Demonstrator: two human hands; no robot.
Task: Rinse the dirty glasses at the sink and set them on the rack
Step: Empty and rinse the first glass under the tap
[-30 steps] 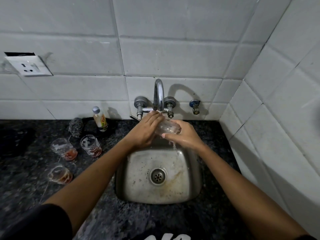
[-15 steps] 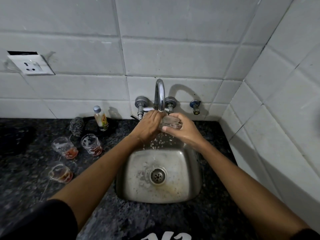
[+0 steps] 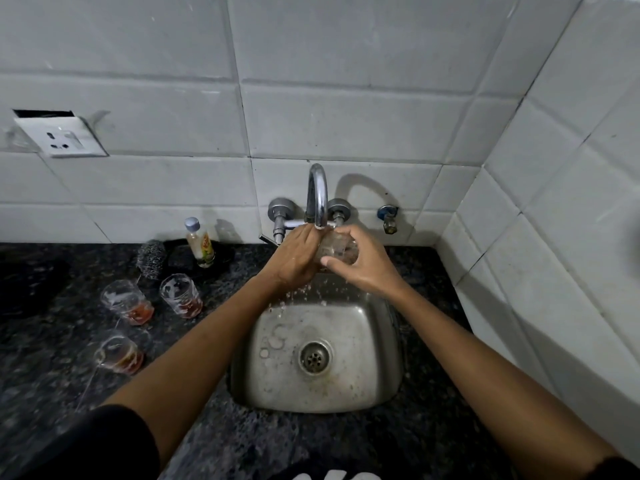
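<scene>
A clear glass (image 3: 335, 250) lies on its side right under the tap spout (image 3: 319, 199), above the steel sink (image 3: 377, 386). My right hand (image 3: 363, 263) grips it from the right with fingers and thumb curled round it. My left hand (image 3: 294, 259) is against the glass's left end; its fingertips are hidden behind the glass. Water drips down into the sink. Three dirty glasses with reddish dregs stand on the dark counter to the left: one (image 3: 126, 301), one (image 3: 180, 295) and one (image 3: 119, 353). No rack is in view.
A steel scourer (image 3: 150, 258) and a small bottle (image 3: 200, 242) stand by the back wall left of the tap. A wall socket (image 3: 60, 138) is at upper left. A tiled side wall (image 3: 554, 237) closes in the right.
Both hands have lifted the glass from over the basin up to the spout. Water now splashes off it into the sink.
</scene>
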